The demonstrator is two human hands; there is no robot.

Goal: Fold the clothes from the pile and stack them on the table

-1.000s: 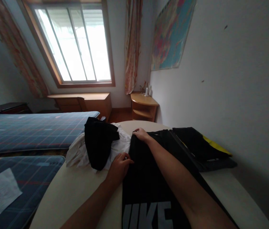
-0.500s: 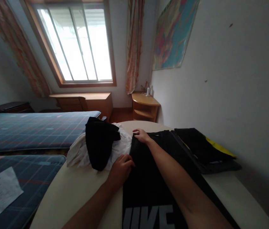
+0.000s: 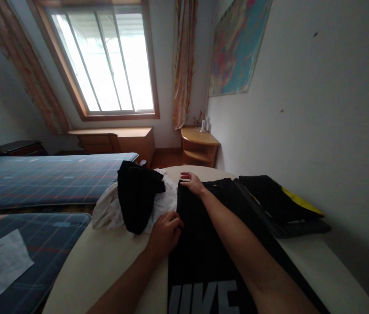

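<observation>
The black cloth (image 3: pixel 194 253) lies flat on the round table (image 3: pixel 82 266), right in front of me. Its grey letters (image 3: pixel 204 296) are cut off at the bottom, and my right arm covers a big part of its middle. My right hand (image 3: pixel 192 184) is at the far left corner of the cloth. Its top fingers stick out past the edge, a bit apart, but I can't tell if I am pinching the cloth. My left hand (image 3: pixel 166 231) is at the left side, nearer to me. Those fingers are curled in and their tips are hard to see, so I can't tell if they have hold of the edge.

Just left of my hands is a bunched white cloth (image 3: pixel 104 211), with a small black cloth (image 3: pixel 138 196) on top hiding some of it. On the right, a folded pile (image 3: pixel 285 209) of black, grey and yellow lies against the black cloth. I can't see how many pieces it has.

Off to the left are two blue checked mattresses (image 3: pixel 56 174), both cut off by the side. A paper (image 3: pixel 3 264) lies on the near one, its marks too blurry to read. By the window (image 3: pixel 106 65), the desk (image 3: pixel 132 133) has shut drawers, so what they hold is hidden. The corner shelf (image 3: pixel 200 137) has a little white bottle (image 3: pixel 203 126) on top, and its lower shelves are dim.
</observation>
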